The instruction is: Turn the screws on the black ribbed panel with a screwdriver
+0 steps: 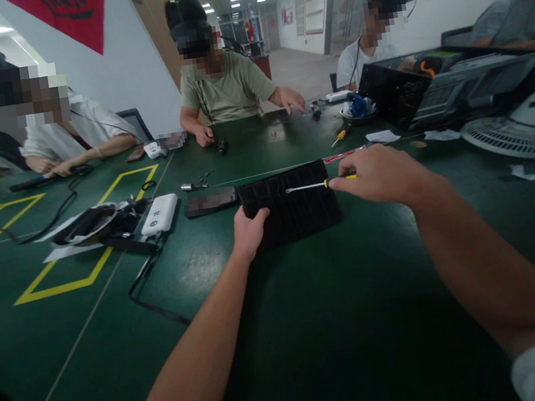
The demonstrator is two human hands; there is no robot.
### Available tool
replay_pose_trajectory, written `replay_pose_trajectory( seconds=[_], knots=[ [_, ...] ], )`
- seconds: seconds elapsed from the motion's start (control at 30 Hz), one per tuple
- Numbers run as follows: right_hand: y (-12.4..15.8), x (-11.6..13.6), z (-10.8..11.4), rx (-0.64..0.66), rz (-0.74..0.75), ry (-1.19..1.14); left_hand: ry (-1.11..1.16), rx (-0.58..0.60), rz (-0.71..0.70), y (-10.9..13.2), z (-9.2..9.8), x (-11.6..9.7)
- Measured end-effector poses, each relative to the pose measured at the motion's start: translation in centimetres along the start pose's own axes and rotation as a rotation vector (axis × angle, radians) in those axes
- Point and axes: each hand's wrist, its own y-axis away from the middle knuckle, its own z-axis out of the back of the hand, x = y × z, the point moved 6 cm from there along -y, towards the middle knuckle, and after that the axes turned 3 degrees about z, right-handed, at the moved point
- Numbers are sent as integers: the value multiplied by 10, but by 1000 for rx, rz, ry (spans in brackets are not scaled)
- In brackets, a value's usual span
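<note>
Black panel (pixel 302 212), left end in left fingers (pixel 260 217); screwdriver (pixel 310 186) in right fingers (pixel 348 162).

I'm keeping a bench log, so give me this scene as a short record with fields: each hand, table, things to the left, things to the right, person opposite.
Left hand: grips the left side of a dark panel, thumb on its face
Right hand: holds a screwdriver, its tip over the panel; contact unclear
Table: green, with yellow tape
Left: white box
Right: white fan
Opposite: person in a green shirt
</note>
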Motion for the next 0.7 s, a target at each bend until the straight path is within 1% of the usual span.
replay_pose_trajectory(
  seconds=[0.13,0.33,0.53,0.7],
  knots=[
    [-1,-1,-1,9,3,-5,1,3,-2,0,1,1],
    [0,1,-2,-20,17,-24,-25,-10,-12,-1,1,1],
    [2,3,-1,-14,1,-13,-8,-2,-12,0,0,0],
    [2,4,-2,-22,44,-21,-9,-3,-13,0,0,0]
  ],
)
